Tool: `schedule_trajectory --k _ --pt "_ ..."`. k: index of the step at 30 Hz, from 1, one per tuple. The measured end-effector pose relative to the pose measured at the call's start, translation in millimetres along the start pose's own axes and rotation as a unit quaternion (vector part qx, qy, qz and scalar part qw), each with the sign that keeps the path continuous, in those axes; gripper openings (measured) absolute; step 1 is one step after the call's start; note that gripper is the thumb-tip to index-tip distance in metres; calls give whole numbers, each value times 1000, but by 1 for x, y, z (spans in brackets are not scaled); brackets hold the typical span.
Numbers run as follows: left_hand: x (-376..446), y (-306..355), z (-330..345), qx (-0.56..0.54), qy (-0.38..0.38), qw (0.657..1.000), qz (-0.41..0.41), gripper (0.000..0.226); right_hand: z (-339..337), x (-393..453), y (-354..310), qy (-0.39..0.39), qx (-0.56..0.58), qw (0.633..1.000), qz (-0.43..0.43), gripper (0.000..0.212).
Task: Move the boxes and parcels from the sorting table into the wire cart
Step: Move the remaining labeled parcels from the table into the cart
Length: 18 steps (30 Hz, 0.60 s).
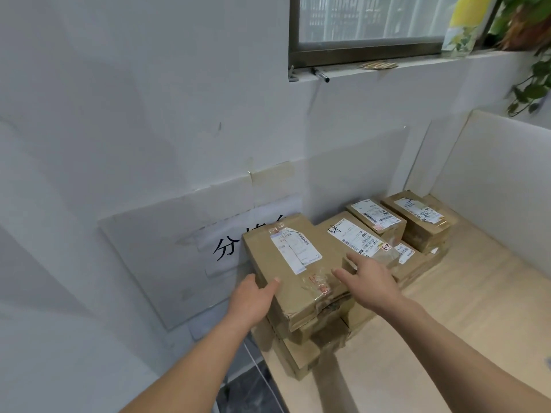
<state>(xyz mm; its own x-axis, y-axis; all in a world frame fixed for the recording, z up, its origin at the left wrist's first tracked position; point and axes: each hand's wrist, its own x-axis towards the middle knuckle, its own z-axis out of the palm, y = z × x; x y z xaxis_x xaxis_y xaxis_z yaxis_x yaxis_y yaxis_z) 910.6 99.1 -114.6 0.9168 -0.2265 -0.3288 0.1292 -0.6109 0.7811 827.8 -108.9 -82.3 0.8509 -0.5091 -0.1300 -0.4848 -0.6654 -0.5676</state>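
Note:
Several brown cardboard boxes with white shipping labels are piled on the light wooden sorting table [465, 317] against the wall. The nearest top box [286, 272] lies on a stack at the table's left end. My left hand [250, 299] touches its left side, thumb on the top face, fingers relaxed. My right hand [369, 281] hovers at the box's right edge with fingers spread. Behind it lie a flat labelled box [354, 234], a smaller box [376, 217] and a taller box [420, 219]. The wire cart is out of view.
A white wall stands right behind the boxes with a paper sign [229, 248] taped on it. White partition panels [495, 186] close the table's far right. A window sill above holds a marker [320, 74] and plants [527, 40]. Dark floor shows left of the table.

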Motion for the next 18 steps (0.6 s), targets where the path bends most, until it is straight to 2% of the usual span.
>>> schedule_trajectory --k 2,5,8,14,18 --pt "9 -5 1 -28 -11 999 -11 60 5 6 2 1 15 1000 2 27" --pt "23 -12 4 -59 -25 998 -22 59 11 11 4 13 39 999 12 38" --pt "31 -13 9 -116 -56 991 -46 52 14 14 6 26 63 998 8 38" --pt "34 -17 20 -259 -84 957 -97 50 17 17 9 33 96 995 21 17" --pt "33 -19 18 -310 -88 941 -105 70 20 18 15 36 138 989 32 9"
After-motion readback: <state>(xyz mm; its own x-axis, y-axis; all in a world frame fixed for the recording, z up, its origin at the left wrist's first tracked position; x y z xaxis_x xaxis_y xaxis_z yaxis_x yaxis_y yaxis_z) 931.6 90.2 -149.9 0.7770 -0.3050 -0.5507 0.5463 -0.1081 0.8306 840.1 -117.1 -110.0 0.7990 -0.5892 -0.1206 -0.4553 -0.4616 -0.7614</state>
